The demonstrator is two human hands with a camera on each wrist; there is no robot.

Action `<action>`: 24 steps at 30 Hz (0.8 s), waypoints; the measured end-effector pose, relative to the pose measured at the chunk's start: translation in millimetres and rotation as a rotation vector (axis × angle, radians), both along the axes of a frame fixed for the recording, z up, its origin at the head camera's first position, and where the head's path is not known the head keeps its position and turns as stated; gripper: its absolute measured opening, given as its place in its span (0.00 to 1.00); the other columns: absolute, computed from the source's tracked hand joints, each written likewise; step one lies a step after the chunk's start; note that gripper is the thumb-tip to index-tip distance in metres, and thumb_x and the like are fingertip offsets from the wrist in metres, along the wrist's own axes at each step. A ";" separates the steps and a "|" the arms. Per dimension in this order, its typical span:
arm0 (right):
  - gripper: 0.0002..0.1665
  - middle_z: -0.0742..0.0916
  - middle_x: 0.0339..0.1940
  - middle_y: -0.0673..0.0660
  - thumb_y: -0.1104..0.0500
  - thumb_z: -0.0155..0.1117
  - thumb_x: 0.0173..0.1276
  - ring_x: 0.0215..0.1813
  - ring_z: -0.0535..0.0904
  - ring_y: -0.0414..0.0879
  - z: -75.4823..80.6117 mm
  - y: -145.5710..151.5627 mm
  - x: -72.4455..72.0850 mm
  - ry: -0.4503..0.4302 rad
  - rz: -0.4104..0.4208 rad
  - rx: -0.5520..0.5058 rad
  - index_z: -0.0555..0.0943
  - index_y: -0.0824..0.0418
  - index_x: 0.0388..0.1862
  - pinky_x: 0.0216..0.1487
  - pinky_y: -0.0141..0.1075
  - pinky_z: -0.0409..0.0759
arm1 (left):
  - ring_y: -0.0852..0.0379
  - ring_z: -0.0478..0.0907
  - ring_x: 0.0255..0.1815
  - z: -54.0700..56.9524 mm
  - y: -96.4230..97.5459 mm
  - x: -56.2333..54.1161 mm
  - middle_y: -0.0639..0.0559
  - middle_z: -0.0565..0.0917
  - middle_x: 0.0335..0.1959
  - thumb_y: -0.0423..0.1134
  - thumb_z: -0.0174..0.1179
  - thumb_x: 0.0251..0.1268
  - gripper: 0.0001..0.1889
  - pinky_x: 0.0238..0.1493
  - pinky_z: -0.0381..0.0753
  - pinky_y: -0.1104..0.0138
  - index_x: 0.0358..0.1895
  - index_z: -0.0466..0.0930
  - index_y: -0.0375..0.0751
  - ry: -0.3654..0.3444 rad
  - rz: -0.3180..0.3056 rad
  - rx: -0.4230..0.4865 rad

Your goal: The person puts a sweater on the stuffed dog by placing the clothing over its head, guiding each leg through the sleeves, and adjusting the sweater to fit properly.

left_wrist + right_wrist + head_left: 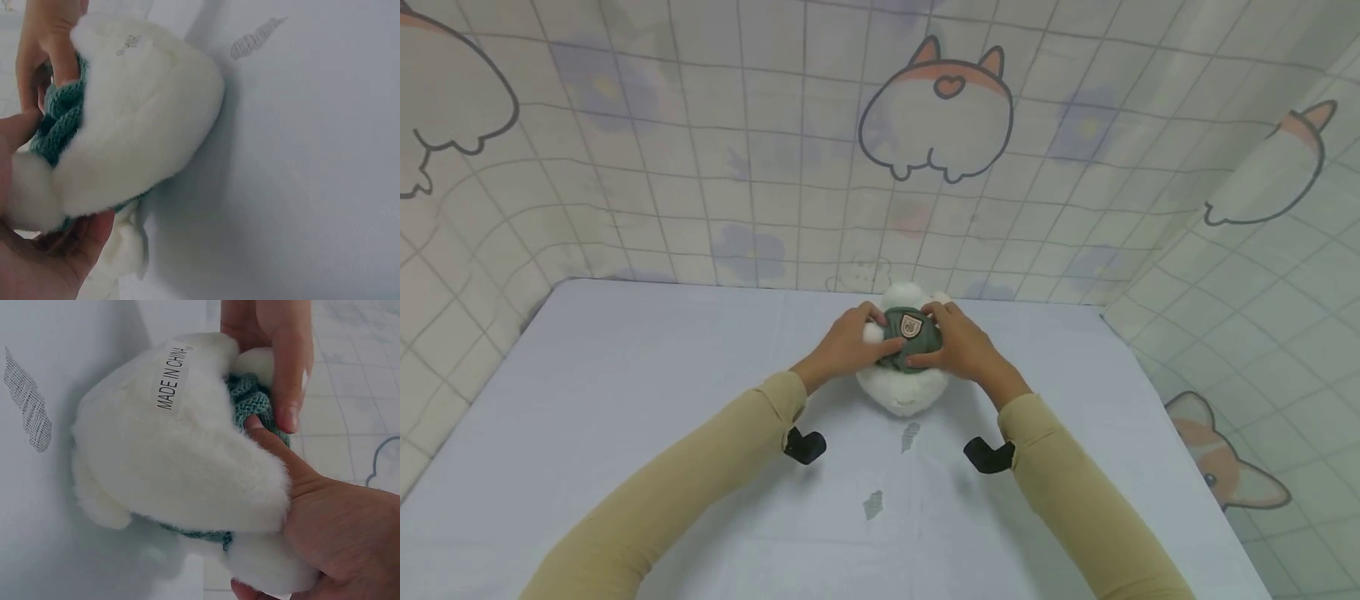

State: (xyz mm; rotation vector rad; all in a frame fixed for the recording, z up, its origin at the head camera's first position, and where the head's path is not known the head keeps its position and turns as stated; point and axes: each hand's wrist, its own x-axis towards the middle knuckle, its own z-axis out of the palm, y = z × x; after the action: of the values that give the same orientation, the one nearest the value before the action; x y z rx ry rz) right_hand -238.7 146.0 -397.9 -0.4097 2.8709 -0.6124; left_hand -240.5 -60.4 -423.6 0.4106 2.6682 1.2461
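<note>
A white plush toy (pixel 902 392) in a green knitted sweater (pixel 928 337) lies at the back of the table, a shield-shaped badge (pixel 912 325) on the sweater. My left hand (pixel 850 340) grips its left side and my right hand (pixel 966 343) its right side, thumbs on the sweater. Close up, the right wrist view shows the furry underside of the plush toy (pixel 169 444) with a "MADE IN CHINA" label (pixel 172 381). The right thumb (pixel 272 440) presses on the knit. Part of each hand's fingers is hidden behind the toy.
The white table (pixel 700 500) carries small grey printed marks (pixel 873 504) in front of the toy. Behind it hangs a gridded curtain (pixel 790 208) with cartoon animal prints. Black straps or mounts (pixel 805 447) stick out beneath both sleeves.
</note>
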 end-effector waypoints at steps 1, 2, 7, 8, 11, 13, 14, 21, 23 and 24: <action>0.51 0.73 0.63 0.62 0.40 0.74 0.54 0.63 0.73 0.57 -0.1 0.4 0.0 0.001 0.005 -0.001 0.62 0.57 0.70 0.61 0.53 0.75 | 0.49 0.74 0.52 0.5 0.4 0.4 0.44 0.75 0.52 0.57 0.67 0.56 0.28 0.50 0.79 0.57 0.51 0.69 0.44 -0.004 0.000 0.002; 0.51 0.72 0.63 0.62 0.40 0.74 0.54 0.64 0.73 0.58 -0.5 1.1 -0.1 0.000 0.009 -0.009 0.61 0.57 0.70 0.62 0.53 0.74 | 0.49 0.73 0.52 0.9 0.8 0.8 0.44 0.75 0.52 0.57 0.68 0.54 0.29 0.50 0.79 0.57 0.51 0.68 0.44 -0.004 -0.004 0.002; 0.46 0.73 0.65 0.63 0.44 0.71 0.60 0.66 0.70 0.58 -5.2 5.9 -1.2 -0.004 0.018 -0.140 0.63 0.61 0.70 0.65 0.53 0.72 | 0.47 0.73 0.56 2.1 2.3 1.5 0.43 0.75 0.55 0.50 0.76 0.46 0.33 0.58 0.76 0.54 0.52 0.68 0.43 0.032 -0.016 -0.018; 0.43 0.73 0.64 0.63 0.45 0.68 0.63 0.66 0.71 0.58 -6.7 6.8 -1.5 -0.002 0.011 -0.166 0.63 0.62 0.69 0.65 0.52 0.72 | 0.47 0.72 0.57 2.2 2.7 1.5 0.43 0.75 0.55 0.49 0.76 0.45 0.33 0.59 0.75 0.54 0.52 0.68 0.43 0.040 -0.021 -0.027; 0.35 0.75 0.63 0.63 0.44 0.60 0.70 0.64 0.72 0.58 -9.8 8.0 -1.0 0.006 -0.048 -0.238 0.66 0.63 0.67 0.64 0.52 0.72 | 0.46 0.72 0.57 2.7 3.4 2.3 0.42 0.73 0.56 0.49 0.78 0.43 0.35 0.59 0.76 0.53 0.53 0.67 0.44 0.047 -0.033 -0.042; 0.33 0.76 0.62 0.63 0.41 0.55 0.72 0.63 0.73 0.58 -11.0 8.3 0.3 -0.007 -0.127 -0.285 0.67 0.62 0.64 0.63 0.51 0.73 | 0.47 0.72 0.55 3.0 3.3 3.1 0.42 0.73 0.55 0.52 0.76 0.45 0.35 0.57 0.77 0.54 0.54 0.67 0.44 0.038 -0.043 -0.037; 0.32 0.77 0.62 0.63 0.39 0.53 0.72 0.63 0.73 0.58 -11.4 8.5 1.2 -0.021 -0.171 -0.307 0.67 0.61 0.63 0.62 0.51 0.73 | 0.47 0.73 0.55 3.0 2.9 3.3 0.43 0.73 0.55 0.54 0.74 0.48 0.34 0.55 0.78 0.54 0.54 0.67 0.44 0.035 -0.044 -0.033; 0.45 0.75 0.64 0.66 0.30 0.47 0.69 0.62 0.75 0.60 -10.4 12.7 6.9 -0.256 -0.340 -0.382 0.67 0.65 0.66 0.54 0.47 0.82 | 0.49 0.76 0.52 2.0 -5.2 2.4 0.46 0.79 0.52 0.54 0.59 0.65 0.20 0.50 0.79 0.57 0.51 0.73 0.44 0.055 0.049 0.002; 0.48 0.77 0.61 0.67 0.28 0.46 0.68 0.56 0.80 0.59 -11.2 14.0 7.0 -0.351 -0.343 -0.419 0.68 0.66 0.67 0.49 0.46 0.85 | 0.48 0.77 0.52 2.3 -6.6 2.1 0.45 0.80 0.53 0.52 0.59 0.65 0.19 0.50 0.80 0.56 0.51 0.74 0.43 0.042 0.064 0.006; 0.49 0.78 0.60 0.67 0.27 0.45 0.67 0.54 0.81 0.58 -11.9 14.7 6.9 -0.395 -0.344 -0.441 0.68 0.67 0.66 0.47 0.45 0.85 | 0.48 0.77 0.52 2.7 -6.8 2.3 0.44 0.80 0.53 0.52 0.58 0.65 0.20 0.49 0.80 0.56 0.51 0.74 0.43 0.021 0.068 0.004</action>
State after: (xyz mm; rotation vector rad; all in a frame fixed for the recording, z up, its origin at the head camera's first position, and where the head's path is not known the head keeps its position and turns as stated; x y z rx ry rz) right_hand -231.8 160.7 -409.8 0.1502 2.4256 -1.2377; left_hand -238.2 -67.2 -420.9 0.3381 2.7195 1.2728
